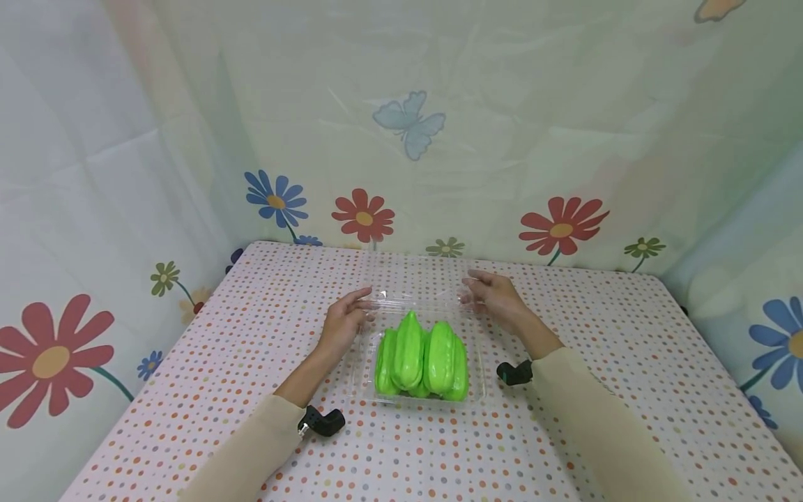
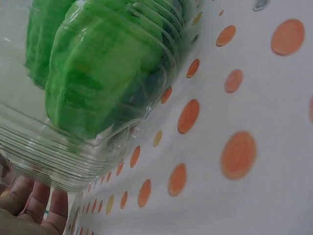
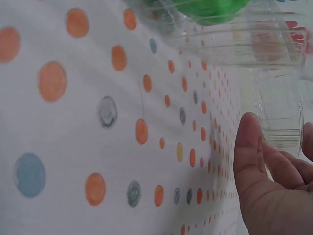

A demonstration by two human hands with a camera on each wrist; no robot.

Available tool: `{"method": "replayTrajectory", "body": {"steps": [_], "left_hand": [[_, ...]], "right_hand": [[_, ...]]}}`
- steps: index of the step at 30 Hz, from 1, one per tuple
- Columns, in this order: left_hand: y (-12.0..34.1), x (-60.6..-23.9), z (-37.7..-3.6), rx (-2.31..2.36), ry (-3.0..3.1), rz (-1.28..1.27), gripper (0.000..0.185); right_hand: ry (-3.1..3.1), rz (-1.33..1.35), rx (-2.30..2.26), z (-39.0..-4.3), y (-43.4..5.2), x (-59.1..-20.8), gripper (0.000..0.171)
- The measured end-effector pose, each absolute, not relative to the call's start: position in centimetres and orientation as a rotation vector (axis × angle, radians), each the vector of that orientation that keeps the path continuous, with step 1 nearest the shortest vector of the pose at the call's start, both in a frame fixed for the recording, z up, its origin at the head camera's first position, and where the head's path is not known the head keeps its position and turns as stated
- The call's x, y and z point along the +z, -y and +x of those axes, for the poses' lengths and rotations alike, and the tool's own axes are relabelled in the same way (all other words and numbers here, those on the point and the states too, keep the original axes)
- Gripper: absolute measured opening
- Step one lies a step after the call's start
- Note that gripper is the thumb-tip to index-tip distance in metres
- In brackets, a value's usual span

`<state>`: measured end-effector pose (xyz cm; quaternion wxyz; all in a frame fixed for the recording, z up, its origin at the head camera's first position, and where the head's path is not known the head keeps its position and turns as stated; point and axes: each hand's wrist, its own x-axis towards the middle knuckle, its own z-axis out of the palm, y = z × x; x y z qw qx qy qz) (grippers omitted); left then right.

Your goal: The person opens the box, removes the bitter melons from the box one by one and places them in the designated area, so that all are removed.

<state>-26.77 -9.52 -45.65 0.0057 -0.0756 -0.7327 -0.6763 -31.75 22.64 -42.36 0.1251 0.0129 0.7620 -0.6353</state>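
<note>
In front of us, on the dotted tabletop [image 1: 414, 460], there is a clear plastic container [image 1: 482, 369]. Several green ridged fruits [image 1: 409, 352] lie inside it, side by side, and its clear lid [image 1: 417, 275] stands open at the far side. Our left hand [image 1: 341, 321] is by the left far corner, with the fingers at the plastic edge; we cannot tell if this grip pinches it. Our right hand [image 1: 495, 300] is at the right edge of the lid, and here the grip is spread, the thumb apart from the fingers. Behind the tabletop hangs a pale curtain [image 1: 301, 84] with printed flowers and butterflies.
</note>
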Motion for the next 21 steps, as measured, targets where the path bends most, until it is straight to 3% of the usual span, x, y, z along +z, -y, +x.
{"method": "replayTrajectory", "body": {"steps": [10, 21], "left_hand": [[9.6, -45.9, -26.7, -2.123, 2.285, -0.173, 0.054], [9.4, -45.8, -26.8, -2.194, 2.237, -0.157, 0.05]], "right_hand": [[-2.381, 0.161, -1.644, -32.0, -22.5, -43.4, 0.058], [-2.28, 0.161, -1.759, -31.9, -22.7, -44.1, 0.055]]}}
